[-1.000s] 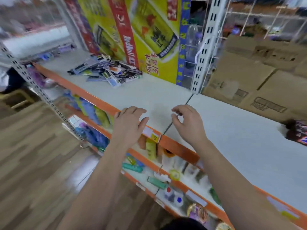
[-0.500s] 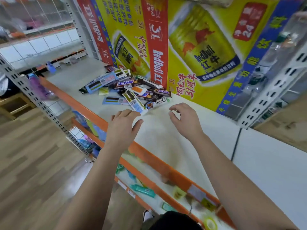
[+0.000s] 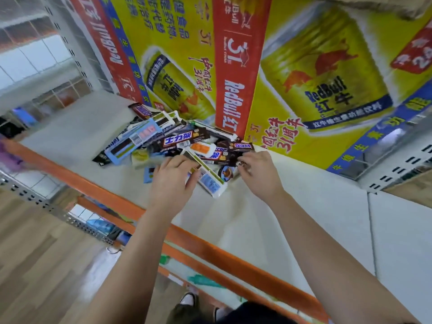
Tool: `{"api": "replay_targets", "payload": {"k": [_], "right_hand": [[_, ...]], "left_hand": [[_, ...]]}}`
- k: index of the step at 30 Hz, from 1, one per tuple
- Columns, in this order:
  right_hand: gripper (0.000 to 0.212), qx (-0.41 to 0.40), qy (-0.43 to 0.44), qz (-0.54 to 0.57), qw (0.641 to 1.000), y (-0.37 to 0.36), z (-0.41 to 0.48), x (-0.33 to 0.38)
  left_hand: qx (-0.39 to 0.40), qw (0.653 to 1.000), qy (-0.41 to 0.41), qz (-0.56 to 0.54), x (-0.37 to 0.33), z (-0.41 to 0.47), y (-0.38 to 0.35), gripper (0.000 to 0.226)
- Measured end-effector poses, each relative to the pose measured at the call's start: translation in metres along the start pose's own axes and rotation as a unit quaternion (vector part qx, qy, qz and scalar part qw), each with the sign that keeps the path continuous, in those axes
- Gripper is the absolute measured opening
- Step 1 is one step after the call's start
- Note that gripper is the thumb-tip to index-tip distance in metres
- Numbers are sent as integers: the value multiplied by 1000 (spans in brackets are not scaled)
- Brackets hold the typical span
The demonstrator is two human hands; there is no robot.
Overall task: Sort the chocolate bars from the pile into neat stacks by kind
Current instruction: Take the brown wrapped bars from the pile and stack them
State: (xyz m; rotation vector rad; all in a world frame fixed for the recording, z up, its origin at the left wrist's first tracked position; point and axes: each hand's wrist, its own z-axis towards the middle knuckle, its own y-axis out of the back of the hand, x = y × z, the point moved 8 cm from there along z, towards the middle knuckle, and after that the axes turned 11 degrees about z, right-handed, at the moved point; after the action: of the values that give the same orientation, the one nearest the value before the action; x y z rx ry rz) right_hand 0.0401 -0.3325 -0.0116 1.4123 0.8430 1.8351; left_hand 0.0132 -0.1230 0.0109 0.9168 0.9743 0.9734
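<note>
While reaching into the chocolate-bar pile (image 3: 168,139) at the shelf's (image 3: 257,218) back edge: left hand (image 3: 171,181) over a white-wrapped bar (image 3: 210,183), grip unclear; right hand (image 3: 259,174) pinching a Snickers bar (image 3: 225,157) by its end. Probably light, stiff, slick; best gripped mid-length.

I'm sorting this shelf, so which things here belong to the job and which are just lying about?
Job: pile of chocolate bars, Snickers bar, light blue bar, white green-striped bar.
Lying about: Red Bull poster, goods on lower shelf.
</note>
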Motion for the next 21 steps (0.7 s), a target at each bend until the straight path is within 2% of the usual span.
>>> {"api": "replay_targets", "payload": {"k": [5,10,14,18,21], "right_hand": [[30,-13,-57,-17,998,-2,-6,-9],[28,-63,-87,-15,994,5,-20,-7],[25,-78,-94,-12,992,2,-25,-5],[23,-77,-96,5,992,3,-23,-6],[18,-100,-86,10,991,11,-18,-3]], "left_hand": [[26,997,-65,-12,10,24,-7,30],[23,992,-122,-12,10,35,-9,21],[45,984,-173,4,2,35,-13,32],[60,984,-168,8,3,39,-16,42],[63,985,-161,18,3,43,-15,37]]}}
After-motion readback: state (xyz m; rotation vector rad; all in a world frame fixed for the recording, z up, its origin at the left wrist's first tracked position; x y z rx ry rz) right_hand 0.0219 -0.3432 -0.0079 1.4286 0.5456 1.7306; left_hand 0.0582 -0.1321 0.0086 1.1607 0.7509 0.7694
